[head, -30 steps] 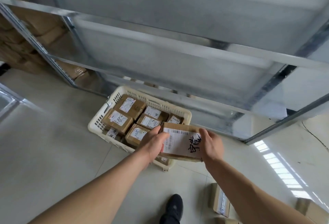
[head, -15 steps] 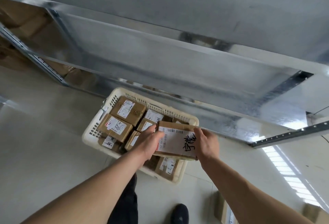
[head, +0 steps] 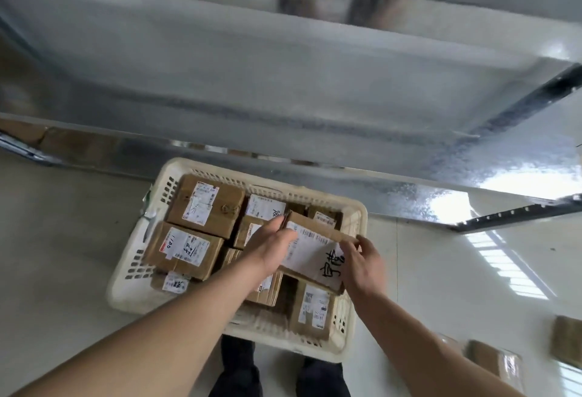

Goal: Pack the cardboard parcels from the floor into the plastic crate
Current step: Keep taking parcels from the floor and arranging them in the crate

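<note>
A cream plastic crate [head: 359, 214] stands on the floor below me, holding several labelled cardboard parcels such as the one at its far left corner [head: 206, 204]. Both hands hold one flat parcel [head: 311, 255] with a white label and black handwriting, tilted above the crate's right half. My left hand [head: 271, 247] grips its left edge. My right hand [head: 362, 266] pinches its right edge, fingers curled around it.
A metal shelf rack [head: 283, 87] overhangs the crate's far side. More cardboard parcels [head: 494, 362] lie on the floor at the lower right. My dark shoes [head: 321, 377] stand just in front of the crate.
I have stepped closer, so the crate now lies right under my hands. The held parcel has come lower over the crate's right half.
</note>
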`<state>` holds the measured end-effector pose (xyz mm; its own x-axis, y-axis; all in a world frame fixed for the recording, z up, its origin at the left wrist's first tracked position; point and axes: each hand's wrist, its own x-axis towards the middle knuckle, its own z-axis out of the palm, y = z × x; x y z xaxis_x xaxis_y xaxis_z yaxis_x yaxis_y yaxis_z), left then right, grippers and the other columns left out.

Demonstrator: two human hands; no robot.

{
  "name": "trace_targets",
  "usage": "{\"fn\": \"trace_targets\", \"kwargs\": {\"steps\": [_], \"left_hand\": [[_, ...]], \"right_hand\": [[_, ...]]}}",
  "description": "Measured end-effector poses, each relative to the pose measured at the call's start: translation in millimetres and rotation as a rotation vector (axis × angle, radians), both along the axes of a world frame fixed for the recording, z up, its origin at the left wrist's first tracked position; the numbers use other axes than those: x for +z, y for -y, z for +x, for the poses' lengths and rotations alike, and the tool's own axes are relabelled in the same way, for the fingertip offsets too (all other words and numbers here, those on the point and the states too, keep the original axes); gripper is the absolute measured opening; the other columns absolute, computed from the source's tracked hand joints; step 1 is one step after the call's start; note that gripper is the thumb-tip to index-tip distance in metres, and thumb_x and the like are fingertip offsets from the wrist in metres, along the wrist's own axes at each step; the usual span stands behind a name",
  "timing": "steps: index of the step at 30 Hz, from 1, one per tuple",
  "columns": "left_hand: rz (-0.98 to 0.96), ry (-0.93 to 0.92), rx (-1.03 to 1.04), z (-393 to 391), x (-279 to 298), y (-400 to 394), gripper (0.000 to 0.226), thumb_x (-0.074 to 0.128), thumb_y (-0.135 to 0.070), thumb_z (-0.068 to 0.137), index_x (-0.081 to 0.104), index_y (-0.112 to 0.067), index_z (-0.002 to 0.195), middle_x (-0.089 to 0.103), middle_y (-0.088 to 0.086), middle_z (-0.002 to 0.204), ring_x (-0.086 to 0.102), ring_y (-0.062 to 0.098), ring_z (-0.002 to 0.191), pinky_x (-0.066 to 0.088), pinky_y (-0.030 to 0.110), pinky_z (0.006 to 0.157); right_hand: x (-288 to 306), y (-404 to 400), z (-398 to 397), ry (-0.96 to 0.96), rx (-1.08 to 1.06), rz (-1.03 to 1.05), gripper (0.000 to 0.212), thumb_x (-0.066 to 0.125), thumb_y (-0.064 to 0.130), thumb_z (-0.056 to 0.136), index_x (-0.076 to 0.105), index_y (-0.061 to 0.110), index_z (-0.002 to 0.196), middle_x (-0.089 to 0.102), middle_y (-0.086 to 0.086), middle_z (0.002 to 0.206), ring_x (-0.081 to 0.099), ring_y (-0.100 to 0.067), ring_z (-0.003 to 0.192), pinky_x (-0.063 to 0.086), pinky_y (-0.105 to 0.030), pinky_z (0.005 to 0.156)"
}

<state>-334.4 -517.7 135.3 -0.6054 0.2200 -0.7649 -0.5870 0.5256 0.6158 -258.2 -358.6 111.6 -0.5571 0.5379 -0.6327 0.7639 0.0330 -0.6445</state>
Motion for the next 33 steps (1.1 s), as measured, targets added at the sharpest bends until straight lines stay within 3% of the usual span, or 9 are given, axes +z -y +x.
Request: {"fn": "trace_targets", "kwargs": {"steps": [3,8,13,16,18,20,24,28,33], "left_hand": [[-0.034,0.007,-0.072,-15.3,-42.1,-11.3,0.062,0.044,-0.034,0.100,0.023,-0.026,0.158,0.031,0.000,0.159,0.033,0.026,0.143,0.033,0.043,0.113],[-0.111,0.004,-0.137,-34.0,-96.0,-39.2,0.049,0.050,-0.047,0.080,0.048,-0.024,0.124,0.056,-0.007,0.095,0.056,0.021,0.094,0.048,0.038,0.090],[-0.115,-0.061,-0.237,-44.2,-145.5,-76.0,0.047,0.045,-0.040,0.076,0.067,-0.012,0.107,0.066,0.013,0.110,0.061,0.032,0.101,0.045,0.034,0.078],[-0.071,-0.045,-0.229,-53.1,-161.4,-97.3,0.048,0.051,-0.027,0.095,0.055,-0.013,0.141,0.033,0.010,0.157,0.033,0.025,0.142,0.025,0.022,0.092],[-0.023,-0.055,-0.213,-58.0,-174.5,-110.6,0.059,0.052,-0.022,0.096,0.039,-0.013,0.153,0.016,0.007,0.165,0.019,0.023,0.150,0.020,0.023,0.109],[0.009,-0.048,-0.175,-58.0,-185.7,-120.4,0.072,0.055,-0.025,0.087,0.034,-0.013,0.155,0.025,0.009,0.163,0.029,0.027,0.147,0.028,0.037,0.119],[0.033,0.029,-0.067,-51.6,-211.0,-125.6,0.066,0.049,-0.024,0.063,0.055,-0.018,0.128,0.068,0.006,0.122,0.067,0.029,0.104,0.058,0.045,0.089],[0.047,0.041,-0.113,-51.2,-213.7,-121.2,0.068,0.049,-0.017,0.065,0.059,-0.022,0.133,0.070,0.003,0.122,0.066,0.025,0.107,0.056,0.041,0.093],[0.030,0.046,-0.177,-54.5,-215.5,-121.3,0.054,0.050,-0.001,0.086,0.057,-0.020,0.136,0.068,0.002,0.124,0.065,0.022,0.106,0.055,0.027,0.080]], "right_hand": [[-37.9,-4.0,-4.3,0.013,0.019,0.044,0.031,0.055,0.029,0.101,0.055,0.024,0.131,0.064,-0.003,0.101,0.063,-0.010,0.075,0.048,-0.020,0.045],[-110.7,-6.1,-6.8,0.130,-0.023,0.050,0.031,0.055,0.038,0.098,0.055,0.020,0.123,0.069,-0.004,0.098,0.070,-0.023,0.080,0.063,-0.042,0.065],[-168.4,-3.8,1.0,0.188,-0.196,-0.040,0.016,0.057,0.038,0.092,0.053,0.024,0.098,0.069,-0.006,0.093,0.067,-0.026,0.079,0.055,-0.038,0.064],[-191.9,-5.3,0.5,0.190,-0.301,-0.081,0.024,0.056,0.044,0.085,0.052,0.025,0.098,0.069,-0.004,0.094,0.068,-0.029,0.083,0.059,-0.050,0.077],[-201.8,-8.2,-1.1,0.167,-0.354,-0.091,0.026,0.057,0.045,0.085,0.053,0.026,0.102,0.068,-0.002,0.098,0.067,-0.028,0.089,0.057,-0.052,0.087],[-209.0,-11.1,-2.8,0.137,-0.374,-0.091,0.018,0.059,0.039,0.088,0.054,0.028,0.102,0.068,-0.001,0.100,0.065,-0.025,0.092,0.055,-0.051,0.091],[-217.1,-14.4,-10.8,0.114,-0.392,-0.183,0.019,0.059,0.024,0.090,0.055,0.021,0.109,0.069,0.000,0.099,0.062,-0.021,0.084,0.055,-0.048,0.086],[-223.2,-22.1,-17.3,0.107,-0.403,-0.201,0.023,0.056,0.010,0.082,0.057,0.022,0.101,0.069,-0.003,0.092,0.061,-0.022,0.078,0.051,-0.043,0.075],[-218.2,-28.7,-16.7,0.130,-0.315,-0.213,0.036,0.057,0.021,0.066,0.056,0.024,0.102,0.070,0.001,0.094,0.064,-0.023,0.084,0.054,-0.045,0.079]]}}
